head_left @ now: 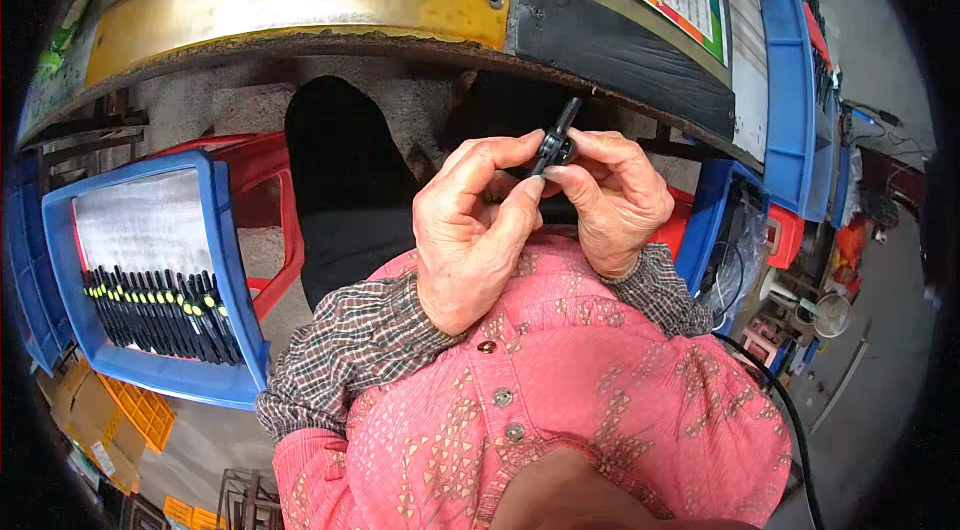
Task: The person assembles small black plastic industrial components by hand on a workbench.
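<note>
Small glossy black plastic clip [553, 145]; smooth blue plastic tray [222, 230]; rusted, dull yellow-painted metal bench edge [300, 5]; matt pink patterned cloth shirt [590, 380].

Left hand [470, 230] and right hand [615, 195] together pinching a small black clip [555, 143], blue tray [225, 230] of black pieces [160, 315] at left.

A blue plastic tray [225, 260] stands at the left, tilted, with a row of black sticks with yellow tips [160, 315] lying side by side along its lower part and a pale sheet [145, 220] above them. Behind it is a red plastic stool [270, 190]. Yellow crates [140, 410] lie on the floor near the lower left. Above, a curved metal tabletop edge [300, 15] with worn yellow paint arches across. At the right stand more blue trays [790, 80] and a black cable [790, 410].
</note>
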Motion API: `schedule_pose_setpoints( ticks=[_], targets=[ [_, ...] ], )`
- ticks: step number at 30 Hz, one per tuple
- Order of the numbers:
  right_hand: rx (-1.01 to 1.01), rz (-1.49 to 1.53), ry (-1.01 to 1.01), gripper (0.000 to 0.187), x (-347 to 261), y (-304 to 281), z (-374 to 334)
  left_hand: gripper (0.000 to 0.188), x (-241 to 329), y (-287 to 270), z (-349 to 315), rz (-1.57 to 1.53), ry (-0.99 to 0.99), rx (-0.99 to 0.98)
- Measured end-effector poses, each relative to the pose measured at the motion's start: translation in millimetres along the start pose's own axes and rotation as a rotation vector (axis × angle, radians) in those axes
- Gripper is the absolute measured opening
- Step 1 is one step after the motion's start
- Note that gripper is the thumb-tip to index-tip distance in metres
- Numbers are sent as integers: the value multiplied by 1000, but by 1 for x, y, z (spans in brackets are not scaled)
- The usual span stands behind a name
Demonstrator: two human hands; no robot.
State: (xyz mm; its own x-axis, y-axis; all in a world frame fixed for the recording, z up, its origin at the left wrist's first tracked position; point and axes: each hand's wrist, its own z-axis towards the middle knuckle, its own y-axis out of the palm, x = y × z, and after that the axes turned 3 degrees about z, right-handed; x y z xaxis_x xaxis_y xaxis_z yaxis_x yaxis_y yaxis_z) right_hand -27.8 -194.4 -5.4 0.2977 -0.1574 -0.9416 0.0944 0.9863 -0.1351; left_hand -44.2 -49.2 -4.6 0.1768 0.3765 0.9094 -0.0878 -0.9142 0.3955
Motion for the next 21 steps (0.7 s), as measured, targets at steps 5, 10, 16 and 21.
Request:
schedule_pose_setpoints(
  ticks=[5, 10, 16, 21],
  targets=[
    [5, -42, -26, 28, 1, -1, 0, 30, -4, 0, 1, 81, 104, 7],
    [-14, -83, -102, 28, 3, -2, 3, 30, -2, 1, 1, 52, 119, 11],
    [-6, -27, -84, 25, 3, 0, 3, 30, -3, 1, 3, 59, 142, 55],
    [-10, -15, -53, 24, 1, 1, 3, 30, -2, 1, 3, 69, 158, 49]
  ],
)
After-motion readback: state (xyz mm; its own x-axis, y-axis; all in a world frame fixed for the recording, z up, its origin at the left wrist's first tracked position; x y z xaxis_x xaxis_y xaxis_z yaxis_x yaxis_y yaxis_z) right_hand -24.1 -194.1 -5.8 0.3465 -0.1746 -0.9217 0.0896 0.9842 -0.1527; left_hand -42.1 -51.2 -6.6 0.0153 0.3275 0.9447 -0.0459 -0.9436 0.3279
